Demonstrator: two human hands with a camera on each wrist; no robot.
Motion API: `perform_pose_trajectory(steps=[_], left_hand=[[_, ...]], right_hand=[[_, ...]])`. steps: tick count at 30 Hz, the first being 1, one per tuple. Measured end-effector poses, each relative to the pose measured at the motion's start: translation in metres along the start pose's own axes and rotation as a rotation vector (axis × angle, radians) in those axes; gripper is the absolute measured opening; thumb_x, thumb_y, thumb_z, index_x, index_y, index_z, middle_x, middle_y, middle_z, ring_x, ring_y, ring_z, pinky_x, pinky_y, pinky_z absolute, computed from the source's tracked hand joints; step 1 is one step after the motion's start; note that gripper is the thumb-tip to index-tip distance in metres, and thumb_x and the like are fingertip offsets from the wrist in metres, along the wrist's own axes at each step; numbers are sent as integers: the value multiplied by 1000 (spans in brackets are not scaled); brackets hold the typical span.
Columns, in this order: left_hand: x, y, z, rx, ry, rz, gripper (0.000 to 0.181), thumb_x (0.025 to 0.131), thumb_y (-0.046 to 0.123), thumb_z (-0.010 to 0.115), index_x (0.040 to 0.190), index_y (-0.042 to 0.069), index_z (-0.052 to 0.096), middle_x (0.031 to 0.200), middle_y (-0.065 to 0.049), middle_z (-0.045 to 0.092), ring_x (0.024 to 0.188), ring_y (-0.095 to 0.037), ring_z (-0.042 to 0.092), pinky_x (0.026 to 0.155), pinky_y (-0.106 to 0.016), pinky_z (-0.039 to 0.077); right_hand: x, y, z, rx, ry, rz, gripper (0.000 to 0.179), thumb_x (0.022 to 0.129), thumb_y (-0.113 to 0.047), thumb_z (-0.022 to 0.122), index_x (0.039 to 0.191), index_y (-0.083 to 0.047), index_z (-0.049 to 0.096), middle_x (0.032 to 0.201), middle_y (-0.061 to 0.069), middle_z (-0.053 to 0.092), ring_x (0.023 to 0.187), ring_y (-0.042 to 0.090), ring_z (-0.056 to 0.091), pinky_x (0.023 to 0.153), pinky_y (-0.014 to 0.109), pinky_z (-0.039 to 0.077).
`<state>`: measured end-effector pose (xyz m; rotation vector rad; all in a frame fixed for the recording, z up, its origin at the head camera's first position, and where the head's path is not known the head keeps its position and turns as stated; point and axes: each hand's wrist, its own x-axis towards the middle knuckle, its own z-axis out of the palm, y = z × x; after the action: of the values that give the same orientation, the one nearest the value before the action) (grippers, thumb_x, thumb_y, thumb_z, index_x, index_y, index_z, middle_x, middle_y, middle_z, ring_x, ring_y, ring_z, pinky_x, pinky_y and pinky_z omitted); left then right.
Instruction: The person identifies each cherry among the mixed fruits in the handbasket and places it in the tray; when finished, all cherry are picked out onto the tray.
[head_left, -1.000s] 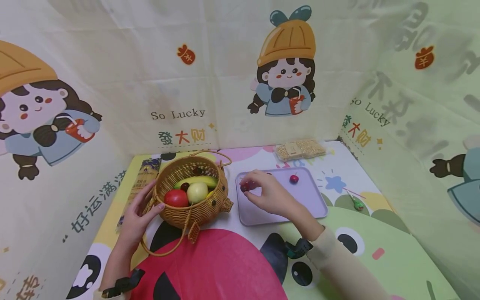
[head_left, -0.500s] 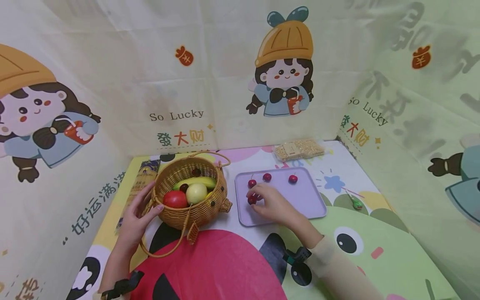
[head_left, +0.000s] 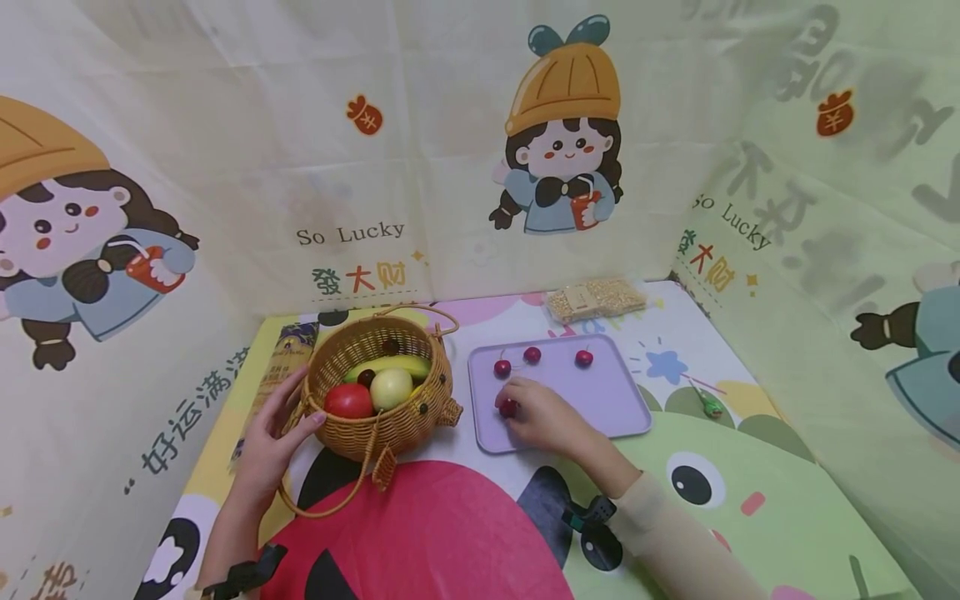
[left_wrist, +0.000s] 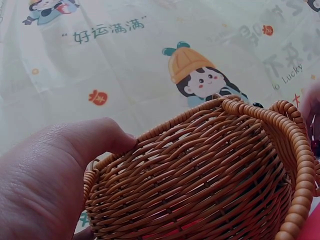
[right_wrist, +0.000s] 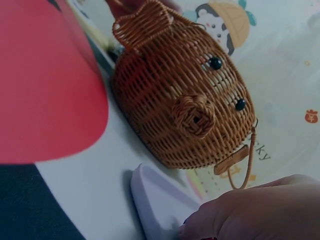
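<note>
My left hand (head_left: 279,433) holds the near left side of a round wicker basket (head_left: 397,433), its thumb at the rim. In the basket sit a red round fruit (head_left: 348,401), a pale round fruit (head_left: 392,389), a banana (head_left: 405,364) and small dark round pieces. Over the left part of the lilac tray (head_left: 607,408), my right hand (head_left: 543,414) pinches a dark red cherry (head_left: 507,408), partly covered by the fingers. Three more cherries lie along the tray's far half, one of them a cherry (head_left: 584,358) at the right. In the right wrist view the right hand (right_wrist: 265,210) hides most of its cherry.
A long pasta packet (head_left: 281,358) lies left of the basket. Behind the tray is a clear bag of grains (head_left: 596,300). A small green item (head_left: 711,407) lies to the right. One basket handle (head_left: 330,510) droops toward the front; a printed cloth wall encloses the table.
My right hand has moved from the tray's far left toward its near left with the cherry, uncovering two cherries behind it. My left hand stays at the basket.
</note>
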<state>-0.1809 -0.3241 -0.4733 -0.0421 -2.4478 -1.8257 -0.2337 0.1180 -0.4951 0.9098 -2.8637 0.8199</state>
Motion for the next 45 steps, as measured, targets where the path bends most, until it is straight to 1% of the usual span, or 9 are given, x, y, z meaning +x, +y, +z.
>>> perform_pose_trajectory(steps=[9, 13, 21, 28, 31, 36, 41, 43, 45], left_hand=[[0, -2, -1, 3, 1, 0, 76, 108, 20, 73, 174, 34, 38, 183, 6, 34, 173, -34, 25, 130, -82, 22], [0, -1, -1, -2, -3, 9, 76, 108, 19, 72, 175, 33, 37, 183, 6, 34, 173, -36, 24, 130, -82, 22], [0, 3, 0, -9, 2, -8, 76, 108, 19, 73, 174, 34, 39, 183, 6, 34, 173, -33, 26, 132, -79, 23], [0, 2, 0, -21, -1, -3, 76, 108, 17, 72, 174, 33, 38, 183, 3, 34, 173, -32, 26, 131, -80, 22], [0, 2, 0, -27, -2, 1, 76, 108, 17, 73, 174, 32, 39, 183, 2, 34, 173, -33, 25, 131, -82, 21], [0, 1, 1, -33, -4, 0, 76, 108, 17, 73, 174, 33, 39, 183, 2, 34, 173, -35, 24, 130, -83, 21], [0, 1, 0, -32, -4, -1, 76, 109, 18, 72, 175, 32, 38, 183, 4, 33, 173, -34, 23, 129, -84, 21], [0, 2, 0, -32, -3, 1, 75, 109, 18, 72, 174, 32, 38, 183, 5, 33, 173, -35, 23, 129, -84, 20], [0, 2, 0, -36, -4, 2, 75, 108, 17, 72, 174, 32, 39, 183, 4, 33, 173, -36, 22, 129, -84, 19]], right_hand=[[0, 2, 1, -32, 10, -20, 26, 90, -2, 83, 114, -11, 80, 111, 2, 74, 102, 16, 66, 100, 41, 63], [0, 1, 0, -43, 1, -9, 27, 90, -3, 83, 115, -12, 80, 113, 1, 74, 104, 17, 65, 100, 41, 63], [1, -1, -4, -65, 1, 19, 28, 89, -8, 85, 116, -14, 81, 113, 1, 75, 105, 16, 65, 100, 40, 63], [4, -3, -8, -75, 22, 4, 26, 92, -12, 86, 117, -15, 79, 120, 4, 74, 114, 20, 66, 107, 43, 61], [8, -7, -15, -57, 37, -19, 26, 93, -12, 87, 118, -13, 79, 123, 6, 74, 117, 21, 66, 110, 46, 61], [18, -14, -28, -41, 53, -71, 25, 96, -9, 82, 120, -14, 76, 124, 9, 74, 120, 24, 66, 109, 46, 60], [34, -26, -41, -67, 54, -93, 25, 101, -18, 80, 125, -19, 74, 131, 2, 73, 113, 19, 68, 99, 40, 63], [42, -34, -45, -80, 56, -104, 26, 102, -20, 79, 127, -21, 74, 134, -1, 72, 117, 18, 67, 100, 39, 63], [49, -42, -50, -87, 57, -112, 26, 103, -22, 78, 129, -23, 74, 138, -2, 72, 126, 18, 67, 105, 40, 62]])
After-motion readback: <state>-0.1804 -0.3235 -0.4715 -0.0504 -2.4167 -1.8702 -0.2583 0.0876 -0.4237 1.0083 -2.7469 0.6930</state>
